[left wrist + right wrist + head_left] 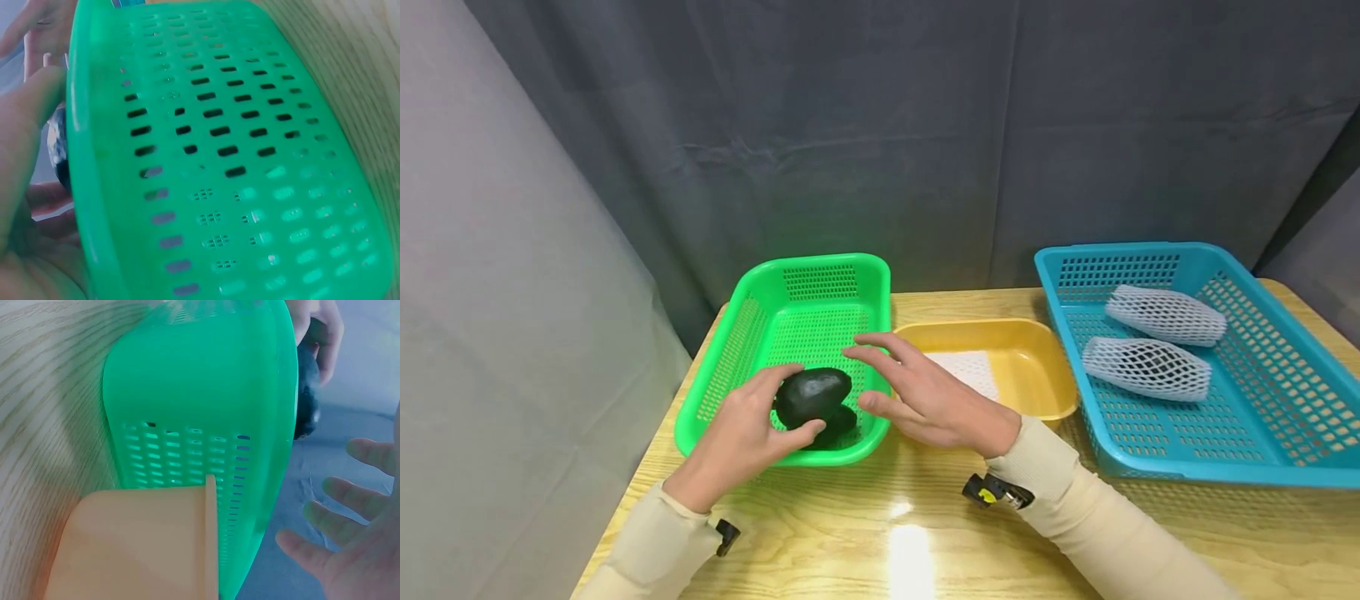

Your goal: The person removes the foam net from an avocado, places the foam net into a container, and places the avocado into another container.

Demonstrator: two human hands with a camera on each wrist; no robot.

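Note:
My left hand (741, 429) grips a dark, smooth avocado (814, 393) between thumb and fingers, over the near end of the green basket (751, 287). Beneath it lies another dark fruit (841, 425), partly hidden. In the left wrist view the basket's side wall (206, 131) covers most of the held fruit. My right hand (928, 392) hovers between the green basket and the yellow tray, fingers spread, holding nothing. From the right wrist, the avocado (306, 394) shows just past the green rim, apart from the right fingers.
A yellow tray (1037, 367) holds a white foam net (966, 371) beside the green basket. In the larger blue basket (1262, 408) at right lie two net-wrapped pieces, the far one (1165, 315) and near one (1146, 368). Dark cloth (880, 167) hangs behind the wooden table (820, 533).

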